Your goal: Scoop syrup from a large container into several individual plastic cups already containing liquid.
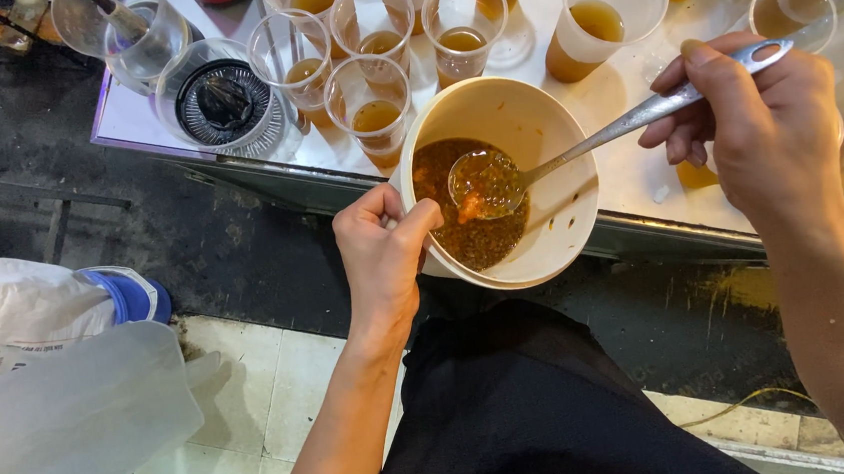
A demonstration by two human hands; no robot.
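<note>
Left hand (382,260), fingers curled, grips the rim of the cream bowl (552,227) tilted at the table edge (628,176); right hand (760,130) pinches the spoon (576,150), dipped in seedy brown pulp (467,233).

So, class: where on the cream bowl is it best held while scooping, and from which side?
Grip the bowl at its near-left rim, as the left hand does: it tilts off the table edge, and the right hand works the spoon from the right.
</note>
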